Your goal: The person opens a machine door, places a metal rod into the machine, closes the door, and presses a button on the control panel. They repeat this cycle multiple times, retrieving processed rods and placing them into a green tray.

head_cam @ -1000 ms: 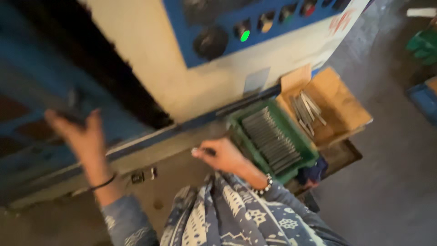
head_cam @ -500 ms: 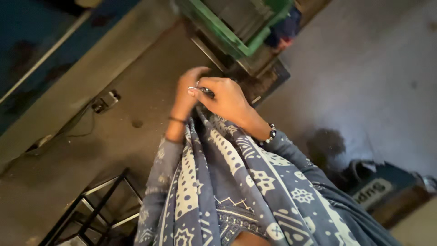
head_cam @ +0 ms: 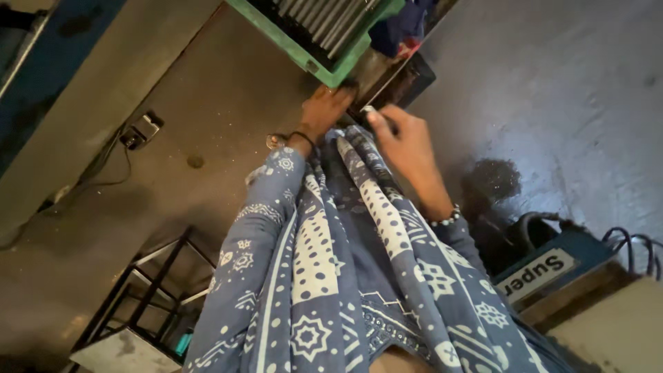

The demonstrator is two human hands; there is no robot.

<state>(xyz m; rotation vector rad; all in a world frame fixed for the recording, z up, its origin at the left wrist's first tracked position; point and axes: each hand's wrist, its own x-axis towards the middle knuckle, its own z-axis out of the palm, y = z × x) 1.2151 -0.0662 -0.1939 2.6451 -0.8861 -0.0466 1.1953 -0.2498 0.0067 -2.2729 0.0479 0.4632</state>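
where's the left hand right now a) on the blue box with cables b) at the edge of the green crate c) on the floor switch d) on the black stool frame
b: the left hand reaches up against the lower edge of the green crate, close to the right hand, well away from the black frame.

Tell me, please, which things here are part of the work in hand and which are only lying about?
In hand:
left hand, at the green crate
right hand
green crate
grey metal pieces inside it

Lying about:
black metal frame
blue box
blue cloth
floor switch
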